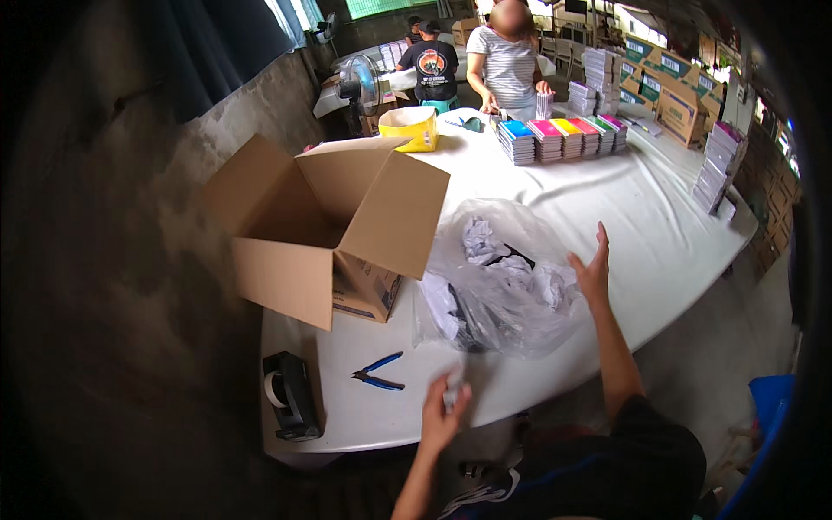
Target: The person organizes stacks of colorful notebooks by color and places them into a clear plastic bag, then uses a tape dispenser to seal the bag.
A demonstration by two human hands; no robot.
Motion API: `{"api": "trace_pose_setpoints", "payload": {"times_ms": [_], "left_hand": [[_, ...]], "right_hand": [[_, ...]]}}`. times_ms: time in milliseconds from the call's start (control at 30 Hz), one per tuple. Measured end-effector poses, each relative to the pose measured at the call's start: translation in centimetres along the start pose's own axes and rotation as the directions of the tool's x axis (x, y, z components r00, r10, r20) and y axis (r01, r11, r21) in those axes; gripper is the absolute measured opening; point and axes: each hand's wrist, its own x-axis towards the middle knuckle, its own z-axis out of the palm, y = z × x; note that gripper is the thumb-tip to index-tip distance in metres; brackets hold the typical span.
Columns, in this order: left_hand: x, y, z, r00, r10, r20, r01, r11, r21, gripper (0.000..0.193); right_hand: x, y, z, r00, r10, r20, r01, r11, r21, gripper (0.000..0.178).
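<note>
A clear plastic bag (529, 325) with crumpled white paper (479, 240) and some dark pieces inside lies on the white-covered table in front of me. My right hand (593, 273) is at the bag's right side, open, thumb and fingers apart. Closer to the table's front edge, my left hand (444, 414) has its fingers curled round a small whitish thing, too blurred to name. Blue-handled cutting pliers (380, 373) lie to the left of that hand, their handles spread. Behind them stands a cardboard box (368, 286) with its flaps up.
A black tape dispenser (293, 397) sits at the table's left corner. Stacks of colourful notebooks (559, 143) and a yellow container (410, 130) stand at the far side. There, a person in a striped shirt (511, 69) handles notebooks. Another stack (718, 169) rises at the right edge.
</note>
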Motion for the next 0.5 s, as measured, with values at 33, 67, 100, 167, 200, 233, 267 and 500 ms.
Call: {"api": "trace_pose_setpoints", "payload": {"times_ms": [33,67,100,167,200,233,267,500], "left_hand": [[3.6,0.8,1.1,0.999,0.039,-0.014,-0.04,0.999,-0.023,0.047],[7.9,0.2,2.2,0.968,0.239,-0.08,-0.231,0.968,0.101,0.051],[11.1,1.1,3.5,0.96,0.245,-0.133,-0.212,0.951,0.226,0.053],[16.8,1.7,5.3,0.974,0.091,-0.206,-0.028,0.956,0.292,0.057],[18.7,1.1,5.2,0.97,-0.082,-0.228,0.136,0.963,0.231,0.057],[20.9,-0.4,5.7,0.989,-0.051,-0.138,0.087,0.961,0.264,0.051],[22.5,-1.6,5.8,0.998,-0.027,-0.048,0.04,0.956,0.292,0.045],[20.3,8.3,5.6,0.978,0.207,0.031,-0.178,0.748,0.639,0.069]], "right_hand": [[0.7,2.4,0.1,0.976,0.19,0.106,-0.199,0.977,0.075,0.092],[1.3,4.3,1.0,0.901,0.362,0.239,-0.399,0.908,0.129,0.096],[2.2,5.3,1.5,0.787,0.493,0.371,-0.575,0.804,0.153,0.099],[1.2,7.0,4.0,0.716,0.469,0.517,-0.594,0.798,0.1,0.097],[0.5,7.3,5.9,0.685,0.438,0.582,-0.585,0.807,0.083,0.096],[0.8,9.1,6.9,0.703,0.41,0.581,-0.549,0.833,0.075,0.092],[1.3,10.8,7.3,0.715,0.384,0.584,-0.513,0.856,0.064,0.089],[6.6,5.8,4.3,0.847,0.096,0.523,-0.189,0.974,0.127,0.049]]}}
